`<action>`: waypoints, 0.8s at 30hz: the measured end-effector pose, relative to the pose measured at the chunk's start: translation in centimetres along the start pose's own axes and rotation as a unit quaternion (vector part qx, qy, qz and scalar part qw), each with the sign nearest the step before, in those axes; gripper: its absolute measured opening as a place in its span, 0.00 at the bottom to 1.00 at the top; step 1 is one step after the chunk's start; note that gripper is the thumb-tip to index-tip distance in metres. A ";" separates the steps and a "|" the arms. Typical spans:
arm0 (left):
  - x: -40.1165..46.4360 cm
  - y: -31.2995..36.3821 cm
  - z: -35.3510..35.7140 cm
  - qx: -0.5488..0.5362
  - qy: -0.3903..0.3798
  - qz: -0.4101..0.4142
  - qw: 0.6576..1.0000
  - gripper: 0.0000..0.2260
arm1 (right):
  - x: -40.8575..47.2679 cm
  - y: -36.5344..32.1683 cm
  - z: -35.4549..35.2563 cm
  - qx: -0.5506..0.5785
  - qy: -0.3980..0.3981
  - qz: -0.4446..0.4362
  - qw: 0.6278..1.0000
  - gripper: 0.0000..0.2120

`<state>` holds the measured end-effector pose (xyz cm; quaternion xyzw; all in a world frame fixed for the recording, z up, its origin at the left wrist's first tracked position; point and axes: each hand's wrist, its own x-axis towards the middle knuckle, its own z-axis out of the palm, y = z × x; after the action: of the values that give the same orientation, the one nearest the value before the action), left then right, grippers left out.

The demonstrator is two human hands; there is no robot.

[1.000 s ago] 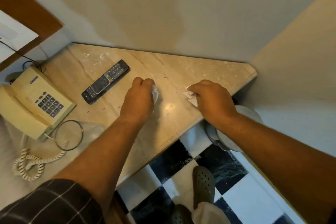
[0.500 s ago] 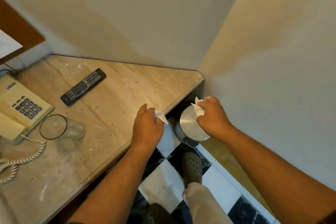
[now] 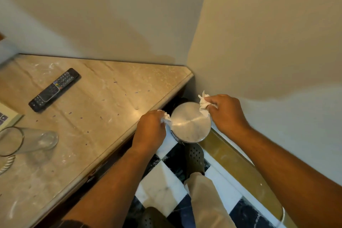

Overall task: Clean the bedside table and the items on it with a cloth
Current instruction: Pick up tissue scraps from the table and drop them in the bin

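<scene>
The beige marble bedside table (image 3: 103,102) fills the left half of the head view. My left hand (image 3: 150,129) is past its front right edge and grips a crumpled white tissue (image 3: 166,119). My right hand (image 3: 224,112) pinches another crumpled white tissue (image 3: 203,104). Both hands hover on either side of a round metal bin lid (image 3: 190,122) on the floor in the corner. On the table lie a black remote (image 3: 54,89), a clear glass (image 3: 27,140) and the corner of a cream telephone (image 3: 7,117) with its coiled cord (image 3: 7,163).
Two cream walls meet in a corner right behind the bin. The floor is black and white checkered tile (image 3: 162,189). My foot in a dark perforated clog (image 3: 195,159) stands just below the bin. A yellowish skirting strip (image 3: 240,172) runs along the right wall.
Both hands have left the tabletop and moved right and down, each carrying its tissue, to hover beside the metal bin. The view has swung right, so the telephone is almost out of frame.
</scene>
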<state>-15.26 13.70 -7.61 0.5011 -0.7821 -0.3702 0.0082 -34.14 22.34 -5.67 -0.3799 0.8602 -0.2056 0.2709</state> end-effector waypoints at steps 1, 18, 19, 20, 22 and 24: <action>0.1 0.3 0.6 -0.004 0.002 -0.007 1.000 0.12 | 0.2 0.4 -0.4 0.000 0.007 -0.003 1.000 0.15; -2.1 1.0 8.1 -0.041 -0.010 -0.121 0.992 0.11 | -3.0 6.3 2.1 0.101 0.033 0.134 0.985 0.13; -1.7 1.3 8.5 -0.043 -0.013 -0.131 0.990 0.11 | -2.9 6.6 2.9 0.098 0.019 0.143 0.985 0.14; -1.4 1.4 9.2 -0.043 -0.015 -0.138 0.989 0.11 | -2.8 7.1 3.9 0.094 0.005 0.151 0.984 0.14; -0.6 1.5 10.4 -0.041 -0.018 -0.150 0.988 0.11 | -2.4 7.8 5.6 0.087 -0.015 0.163 0.983 0.14; 0.2 1.4 11.5 -0.044 -0.025 -0.162 0.985 0.11 | -1.8 8.4 7.0 0.086 -0.024 0.163 0.983 0.14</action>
<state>-20.90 20.41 -15.22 0.6110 -0.6733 -0.4133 -0.0494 -33.35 27.93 -15.18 -0.2148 0.8828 -0.2232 0.3532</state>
